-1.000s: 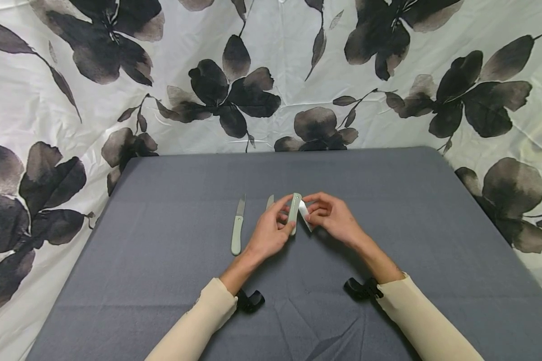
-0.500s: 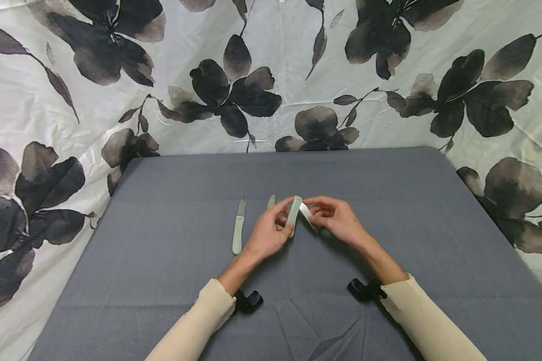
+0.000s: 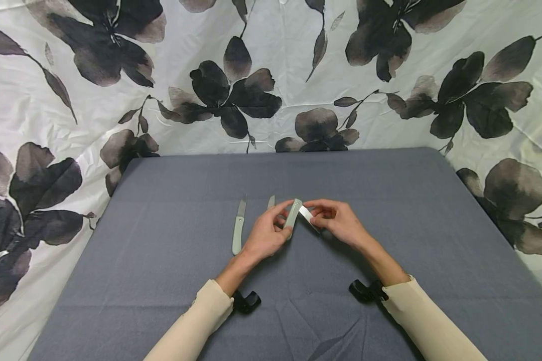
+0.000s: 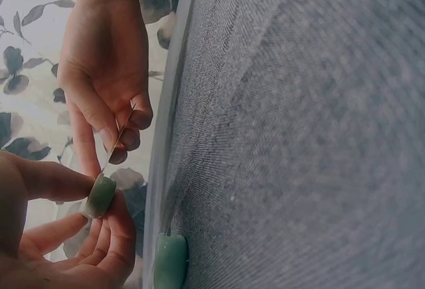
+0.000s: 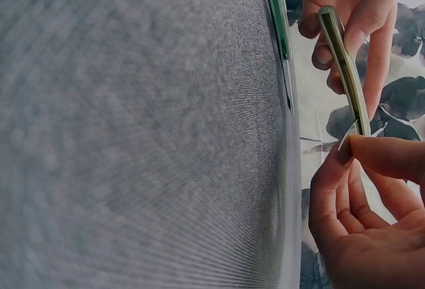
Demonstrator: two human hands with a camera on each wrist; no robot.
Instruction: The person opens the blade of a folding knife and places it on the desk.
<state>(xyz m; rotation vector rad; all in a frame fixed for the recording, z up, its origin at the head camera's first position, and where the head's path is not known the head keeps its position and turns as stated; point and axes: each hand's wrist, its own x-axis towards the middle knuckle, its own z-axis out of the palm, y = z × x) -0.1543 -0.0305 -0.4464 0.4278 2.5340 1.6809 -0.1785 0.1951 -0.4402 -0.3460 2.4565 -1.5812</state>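
Note:
Over the middle of the table, my left hand [image 3: 266, 233] grips the pale green handle of a folding knife [image 3: 293, 214] between thumb and fingers. My right hand [image 3: 341, 223] pinches its metal blade [image 3: 305, 213], which stands part-way out at a sharp angle to the handle. The right wrist view shows the long slot in the handle [image 5: 344, 63]. Left of my hands, a second folding knife [image 3: 237, 233] lies unfolded on the cloth, blade pointing away. Between them shows the blade of a third knife [image 3: 271, 202]; my left hand hides its rest.
A grey cloth [image 3: 185, 281] covers the table, with creases near the front. Behind the table hangs a white curtain [image 3: 289, 90] with dark flowers. Black curved pieces [image 3: 247, 302] stick out at both wrists.
The blade has swung a little wider from the handle as my right hand shifts slightly right and towards me. My left hand tilts the handle a little. The knives on the table stay put.

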